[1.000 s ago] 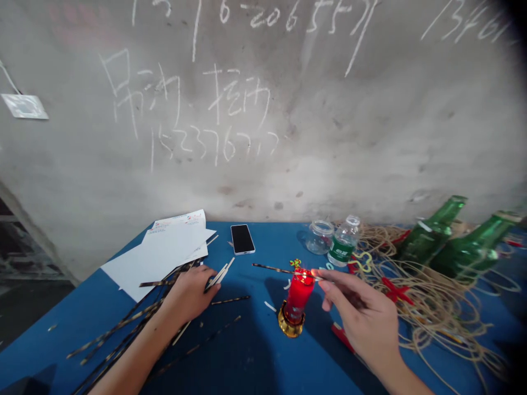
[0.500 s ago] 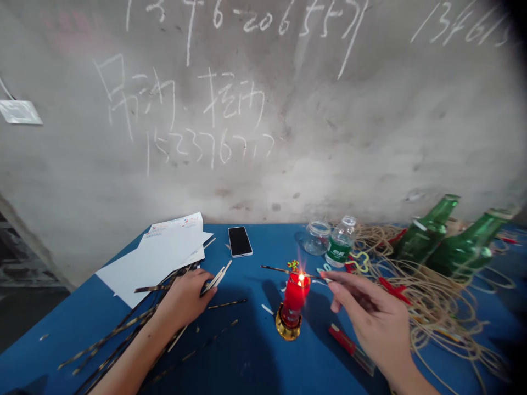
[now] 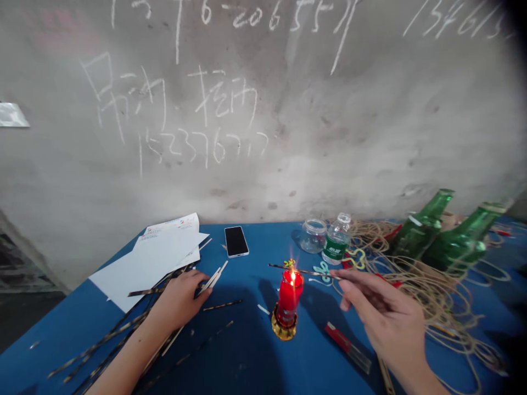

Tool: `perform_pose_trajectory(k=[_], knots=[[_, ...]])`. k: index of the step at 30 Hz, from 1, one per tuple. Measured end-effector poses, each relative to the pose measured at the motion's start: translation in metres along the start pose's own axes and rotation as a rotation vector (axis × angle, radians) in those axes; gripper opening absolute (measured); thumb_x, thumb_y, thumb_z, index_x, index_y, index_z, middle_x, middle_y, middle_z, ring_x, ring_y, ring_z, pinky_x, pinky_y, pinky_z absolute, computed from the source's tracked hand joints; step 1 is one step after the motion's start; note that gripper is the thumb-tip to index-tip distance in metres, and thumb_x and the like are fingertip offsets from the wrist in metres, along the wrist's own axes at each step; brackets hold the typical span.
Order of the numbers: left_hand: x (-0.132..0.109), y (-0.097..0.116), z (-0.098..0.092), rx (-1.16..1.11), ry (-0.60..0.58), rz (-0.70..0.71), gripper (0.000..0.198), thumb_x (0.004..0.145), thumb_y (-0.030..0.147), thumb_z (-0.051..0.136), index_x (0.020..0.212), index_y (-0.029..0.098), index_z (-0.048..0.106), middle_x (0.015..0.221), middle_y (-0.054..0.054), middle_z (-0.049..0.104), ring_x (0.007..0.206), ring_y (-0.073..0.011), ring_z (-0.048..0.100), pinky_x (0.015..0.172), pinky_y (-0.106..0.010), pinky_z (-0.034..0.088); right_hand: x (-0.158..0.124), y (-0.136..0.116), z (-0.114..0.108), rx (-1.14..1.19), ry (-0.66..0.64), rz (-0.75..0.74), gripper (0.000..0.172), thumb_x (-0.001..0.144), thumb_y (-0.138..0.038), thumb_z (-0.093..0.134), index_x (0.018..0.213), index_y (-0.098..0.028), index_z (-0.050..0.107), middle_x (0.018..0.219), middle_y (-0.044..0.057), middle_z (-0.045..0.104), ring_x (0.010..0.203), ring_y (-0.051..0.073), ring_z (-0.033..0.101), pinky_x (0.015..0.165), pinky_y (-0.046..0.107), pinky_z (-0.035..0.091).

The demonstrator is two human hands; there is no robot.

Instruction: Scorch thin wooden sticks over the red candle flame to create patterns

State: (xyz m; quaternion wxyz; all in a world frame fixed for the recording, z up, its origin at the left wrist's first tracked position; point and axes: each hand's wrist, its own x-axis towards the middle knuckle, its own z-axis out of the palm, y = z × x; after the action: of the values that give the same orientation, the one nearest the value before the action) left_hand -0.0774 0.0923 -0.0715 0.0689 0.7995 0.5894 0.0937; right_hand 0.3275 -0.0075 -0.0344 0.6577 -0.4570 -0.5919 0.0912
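My right hand pinches a thin dark-striped stick between its fingertips and holds it level across the flame of a lit red candle, which stands in a gold holder. My left hand rests low on the blue table, its fingers closed around the ends of pale thin sticks. Several long striped sticks lie under and beside my left forearm. A loose striped stick lies just right of that hand.
White papers and a black phone lie at the back. Behind the candle stand a glass jar and a water bottle. Green glass bottles lie on coiled twine. A red tool lies near my right hand. A chalk-marked concrete wall rises behind.
The whole view has swung, so the table sits further left. My right hand has drawn rightward, sliding the stick across the flame and uncovering more of the red tool.
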Motion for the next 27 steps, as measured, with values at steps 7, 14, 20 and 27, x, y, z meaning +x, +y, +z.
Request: perform_pose_trajectory(k=[7,14,20,27], knots=[[0.0,0.0,0.001,-0.005,0.009,0.01,0.046,0.109,0.043,0.049,0.135,0.018,0.076,0.14,-0.016,0.076,0.133,-0.0362,0.07,0.116,-0.053,0.054,-0.004,0.003,0.003,-0.009,-0.031,0.016,0.016,0.098,-0.024,0.081,0.106,-0.034,0.091,0.08,-0.002,0.085,0.053,0.01,0.072,0.056,0.016,0.061],[0.0,0.0,0.002,0.003,0.017,0.008,0.045,0.108,0.041,0.05,0.136,0.017,0.076,0.139,-0.017,0.076,0.132,-0.037,0.071,0.115,-0.053,0.055,-0.008,0.0,0.011,-0.002,-0.052,0.019,0.014,0.098,-0.026,0.081,0.105,-0.031,0.092,0.077,0.0,0.085,0.05,0.012,0.071,0.05,0.019,0.06],[-0.002,0.002,0.0,0.003,0.01,-0.003,0.046,0.109,0.041,0.05,0.136,0.016,0.077,0.141,-0.018,0.076,0.131,-0.0374,0.071,0.115,-0.054,0.055,-0.013,-0.01,0.015,0.053,-0.043,0.054,0.015,0.098,-0.024,0.081,0.103,-0.033,0.092,0.071,-0.001,0.082,0.048,0.011,0.069,0.05,0.018,0.06],[0.0,0.001,-0.001,-0.005,0.0,0.007,0.049,0.109,0.043,0.049,0.139,0.015,0.076,0.144,-0.018,0.075,0.134,-0.0376,0.069,0.117,-0.053,0.054,-0.014,-0.034,0.014,0.116,-0.022,0.142,0.013,0.098,-0.034,0.082,0.101,-0.027,0.093,0.051,-0.002,0.07,0.038,0.013,0.064,0.041,0.018,0.053]])
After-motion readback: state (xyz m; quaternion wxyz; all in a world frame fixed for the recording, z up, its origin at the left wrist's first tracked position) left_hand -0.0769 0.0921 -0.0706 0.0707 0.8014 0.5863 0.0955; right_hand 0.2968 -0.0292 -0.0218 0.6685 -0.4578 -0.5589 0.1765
